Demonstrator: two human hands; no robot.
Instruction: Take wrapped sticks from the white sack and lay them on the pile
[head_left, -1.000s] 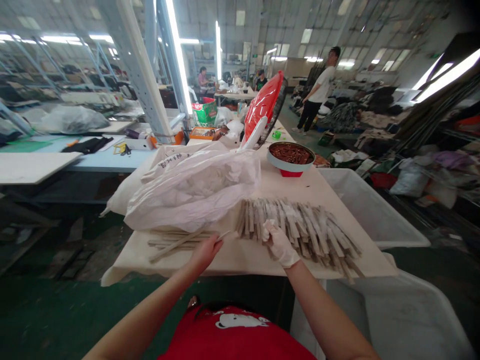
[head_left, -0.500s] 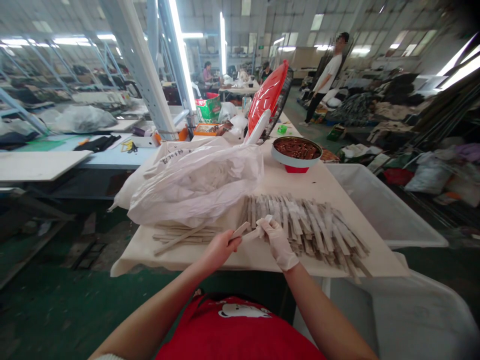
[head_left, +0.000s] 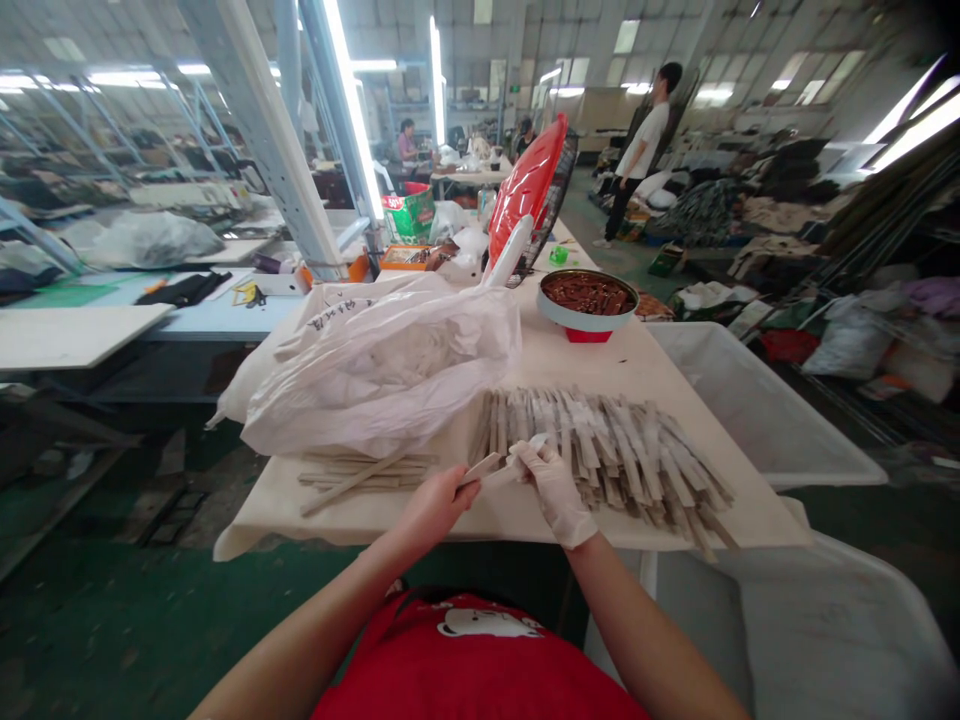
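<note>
My left hand, bare, is closed around a flat beige strip whose end sticks out past the fingers. My right hand wears a thin white glove. Its fingers pinch a small whitish piece, too blurred to name. A pale band runs between both hands, just above the table's front edge. Right of and behind my gloved hand lies a wide row of beige-grey strips with whitish film-like patches. To the left, several more long strips lie flat, partly under a large white plastic bag.
A round tin of brown pieces rests on a red base on the cloth-covered table. Behind the bag stands a fan with a red cover. White plastic bins flank the table's right side. A person stands farther back.
The view has shifted slightly, so the whole scene sits a little farther left. Both hands keep nearly the same hold, and the gap between them looks slightly narrower.
</note>
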